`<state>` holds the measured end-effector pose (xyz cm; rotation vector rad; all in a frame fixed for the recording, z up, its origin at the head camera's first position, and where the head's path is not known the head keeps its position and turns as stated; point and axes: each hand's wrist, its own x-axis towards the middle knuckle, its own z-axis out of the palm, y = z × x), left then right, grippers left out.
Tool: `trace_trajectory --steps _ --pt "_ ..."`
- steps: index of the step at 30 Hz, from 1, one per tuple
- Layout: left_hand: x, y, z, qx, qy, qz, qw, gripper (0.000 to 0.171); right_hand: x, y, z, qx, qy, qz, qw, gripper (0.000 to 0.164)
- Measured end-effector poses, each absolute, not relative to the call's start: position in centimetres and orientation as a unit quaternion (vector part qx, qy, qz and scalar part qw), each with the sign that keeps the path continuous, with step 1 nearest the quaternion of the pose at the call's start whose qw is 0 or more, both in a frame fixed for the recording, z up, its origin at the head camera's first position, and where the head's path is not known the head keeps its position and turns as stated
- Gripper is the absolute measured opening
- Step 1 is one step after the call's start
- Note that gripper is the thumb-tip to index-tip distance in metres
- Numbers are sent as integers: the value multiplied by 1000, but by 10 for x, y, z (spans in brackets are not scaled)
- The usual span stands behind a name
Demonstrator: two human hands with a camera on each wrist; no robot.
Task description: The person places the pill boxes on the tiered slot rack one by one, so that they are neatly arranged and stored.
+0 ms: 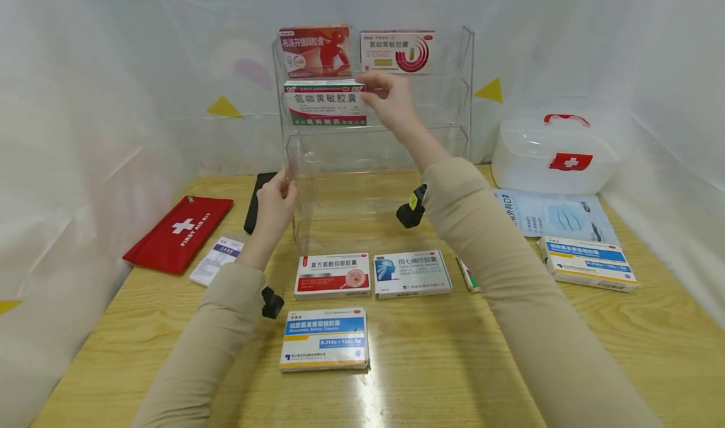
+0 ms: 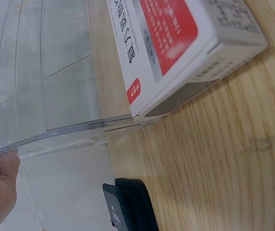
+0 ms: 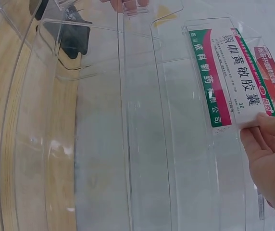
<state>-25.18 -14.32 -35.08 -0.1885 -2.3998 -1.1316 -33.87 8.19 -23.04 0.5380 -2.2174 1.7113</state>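
A clear tiered display rack (image 1: 374, 157) stands on the table. My right hand (image 1: 393, 101) pinches the right end of a white, green and red medicine box (image 1: 325, 106), which sits at the left of the second tier. In the right wrist view, the thumb and fingers of that hand (image 3: 272, 154) are at the end of this box (image 3: 229, 77). At the rack's left side my left hand (image 1: 276, 195) holds its edge; the left wrist view shows only part of this hand (image 2: 0, 187). On the top tier are a red box (image 1: 315, 51) and a white-and-red box (image 1: 398, 51).
Before the rack lie a red-and-white box (image 1: 331, 275), a white-and-blue box (image 1: 413, 274) and a blue-and-yellow box (image 1: 325, 340). A red first aid pouch (image 1: 180, 233) is left; a first aid case (image 1: 555, 151), a mask packet (image 1: 557, 216) and another blue-and-yellow box (image 1: 589, 263) are right.
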Motion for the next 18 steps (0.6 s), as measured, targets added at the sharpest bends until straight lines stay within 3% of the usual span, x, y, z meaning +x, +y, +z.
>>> trace_trajectory --steps 18 --pt "-254 -147 -353 -74 -875 -417 234 46 -316 106 -245 177 -748 618 166 37"
